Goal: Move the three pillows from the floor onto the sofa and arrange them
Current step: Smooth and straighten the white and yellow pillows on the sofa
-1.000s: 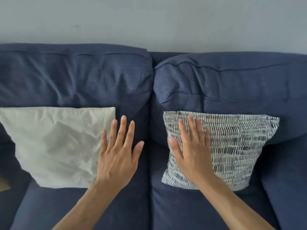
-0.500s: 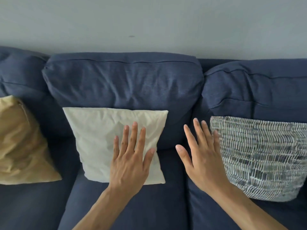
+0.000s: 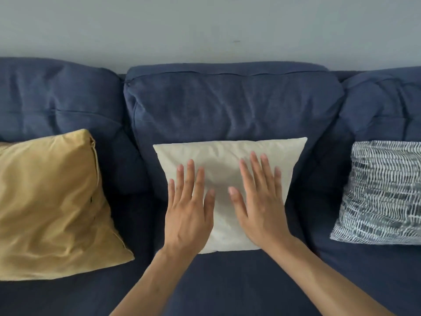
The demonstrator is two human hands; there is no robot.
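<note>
Three pillows lean against the back cushions of a dark blue sofa [image 3: 227,106]. A mustard yellow pillow [image 3: 52,201] sits on the left seat. The cream pillow [image 3: 223,156] stands on the middle seat. At the right edge, partly cut off, is a blue-and-white patterned pillow [image 3: 382,192]. My left hand [image 3: 189,208] and my right hand [image 3: 259,199] lie flat side by side on the front of the cream pillow, fingers spread and pointing up, gripping nothing.
A plain pale grey wall [image 3: 205,28] rises behind the sofa. Bare blue seat cushion [image 3: 227,283] stretches in front of the pillows. The floor is out of view.
The view has swung left, bringing the yellow pillow into sight. My right hand left the patterned pillow and joined my left hand on the cream pillow.
</note>
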